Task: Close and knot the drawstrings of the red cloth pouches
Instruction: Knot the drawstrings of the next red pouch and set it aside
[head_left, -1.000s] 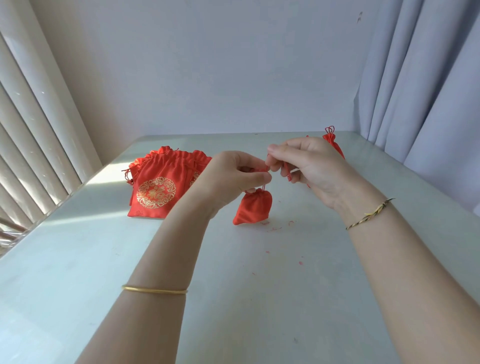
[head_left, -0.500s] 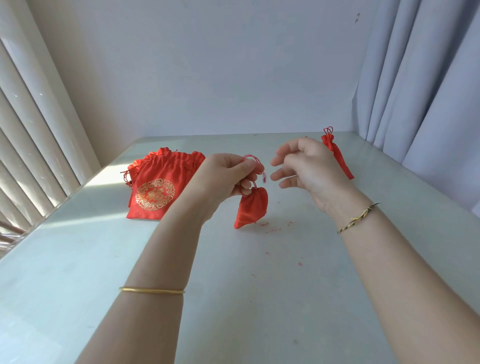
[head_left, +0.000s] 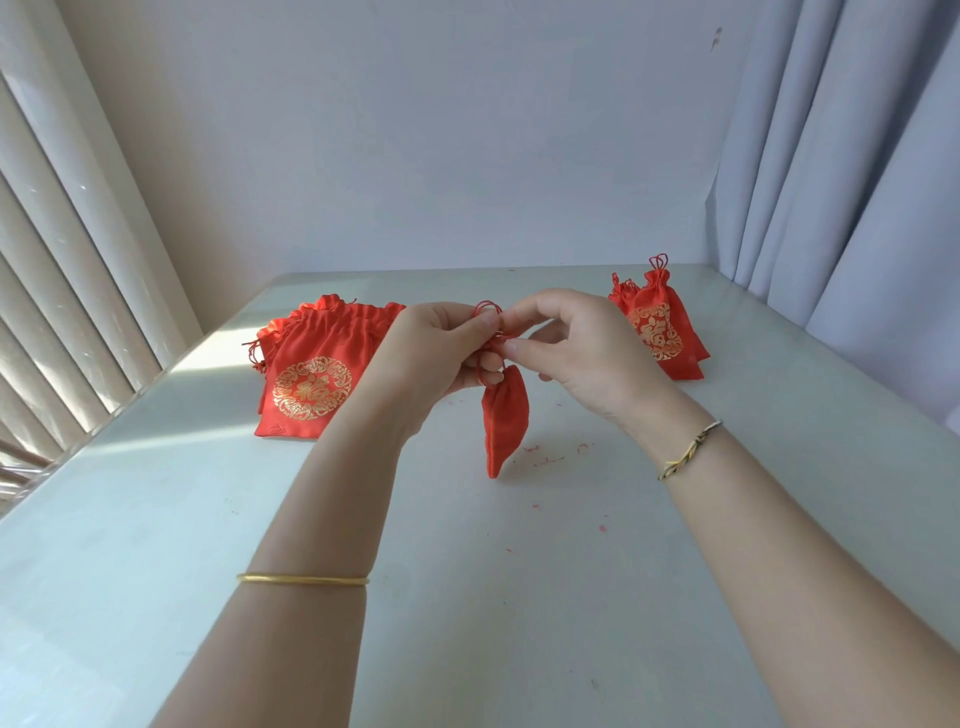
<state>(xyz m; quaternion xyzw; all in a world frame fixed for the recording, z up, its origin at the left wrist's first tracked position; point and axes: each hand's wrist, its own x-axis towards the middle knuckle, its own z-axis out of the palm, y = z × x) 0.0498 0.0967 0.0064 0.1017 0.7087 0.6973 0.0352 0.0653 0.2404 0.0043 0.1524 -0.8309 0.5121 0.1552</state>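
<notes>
Returning right hand (head_left: 582, 358), apparently pinching drawstring (head_left: 488, 307) again

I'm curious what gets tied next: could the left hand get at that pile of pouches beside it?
Probably yes: the pile of pouches lies just beyond the left hand, nothing visible between, though it must first release the drawstring.

The pale table (head_left: 519, 623) bore a heap of red pouches (head_left: 311, 384) with gold emblems at its left, a few tied red pouches (head_left: 657, 332) at the far right, and tiny red thread scraps (head_left: 545, 458) scattered near the middle.
</notes>
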